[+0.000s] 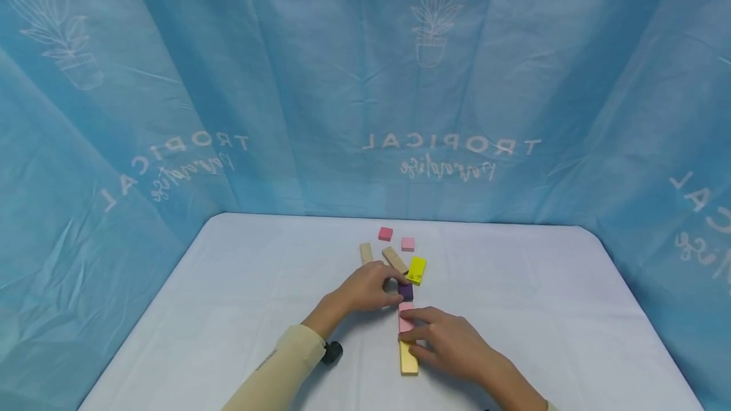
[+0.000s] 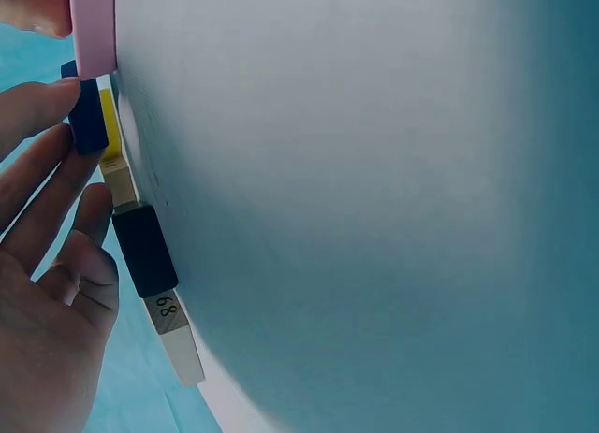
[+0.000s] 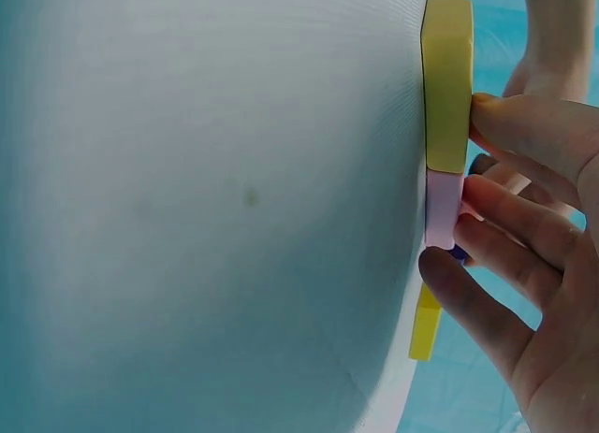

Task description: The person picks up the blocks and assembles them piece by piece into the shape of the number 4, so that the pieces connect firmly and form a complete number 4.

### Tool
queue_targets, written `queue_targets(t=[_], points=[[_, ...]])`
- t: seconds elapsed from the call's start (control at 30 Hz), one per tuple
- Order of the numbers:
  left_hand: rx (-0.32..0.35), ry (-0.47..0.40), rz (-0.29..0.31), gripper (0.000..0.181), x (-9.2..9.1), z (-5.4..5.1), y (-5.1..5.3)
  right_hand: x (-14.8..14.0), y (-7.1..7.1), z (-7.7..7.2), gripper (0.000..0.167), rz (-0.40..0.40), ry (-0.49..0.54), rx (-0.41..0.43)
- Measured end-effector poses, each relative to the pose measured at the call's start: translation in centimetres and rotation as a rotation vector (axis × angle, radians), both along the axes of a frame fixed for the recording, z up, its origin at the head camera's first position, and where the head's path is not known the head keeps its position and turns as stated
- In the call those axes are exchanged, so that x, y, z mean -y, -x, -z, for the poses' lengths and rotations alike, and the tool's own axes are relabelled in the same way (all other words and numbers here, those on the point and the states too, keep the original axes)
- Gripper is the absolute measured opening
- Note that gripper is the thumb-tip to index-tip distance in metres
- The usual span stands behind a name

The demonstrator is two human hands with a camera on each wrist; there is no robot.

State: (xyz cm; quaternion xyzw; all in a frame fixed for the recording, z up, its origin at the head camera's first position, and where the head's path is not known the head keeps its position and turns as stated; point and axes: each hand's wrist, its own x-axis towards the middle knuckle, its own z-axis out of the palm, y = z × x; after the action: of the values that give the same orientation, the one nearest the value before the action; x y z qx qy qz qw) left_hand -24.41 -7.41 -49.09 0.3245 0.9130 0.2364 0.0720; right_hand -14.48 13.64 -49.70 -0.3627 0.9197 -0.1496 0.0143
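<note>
A row of blocks runs away from me on the white table: a pale yellow block (image 1: 408, 360) nearest, then a pink block (image 1: 406, 309), then a dark blue-purple block (image 1: 406, 292). My left hand (image 1: 370, 285) pinches the dark block between thumb and fingers, at the pink block's far end. My right hand (image 1: 451, 341) rests its fingertips on the pink block, with the thumb touching the yellow block (image 3: 447, 87). A bright yellow block (image 1: 417, 269) lies just beyond the dark one.
Farther back lie two wooden blocks (image 1: 394, 259), a red block (image 1: 385, 233) and a small pink block (image 1: 408, 244). A black block (image 2: 145, 251) and a wooden piece marked 68 (image 2: 167, 311) show in the left wrist view. Blue curtains (image 1: 365, 81) surround the table (image 1: 257, 271).
</note>
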Motion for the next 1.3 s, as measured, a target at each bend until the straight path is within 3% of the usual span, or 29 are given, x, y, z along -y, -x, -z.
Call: queue_targets(t=[0.43, 0.97, 1.3], points=[[-0.010, 0.026, 0.063, 0.017, 0.17, 0.02, 0.02, 0.15, -0.15, -0.22, 0.024, 0.012, -0.016, -0.004], [-0.030, 0.074, 0.074, 0.016, 0.02, -0.48, -0.43, 0.21, -0.22, -0.17, 0.024, 0.011, -0.016, -0.004], [-0.131, 0.144, 0.106, 0.018, -0.18, -0.48, -0.87, 0.17, -0.25, -0.21, 0.024, 0.014, -0.010, 0.004]])
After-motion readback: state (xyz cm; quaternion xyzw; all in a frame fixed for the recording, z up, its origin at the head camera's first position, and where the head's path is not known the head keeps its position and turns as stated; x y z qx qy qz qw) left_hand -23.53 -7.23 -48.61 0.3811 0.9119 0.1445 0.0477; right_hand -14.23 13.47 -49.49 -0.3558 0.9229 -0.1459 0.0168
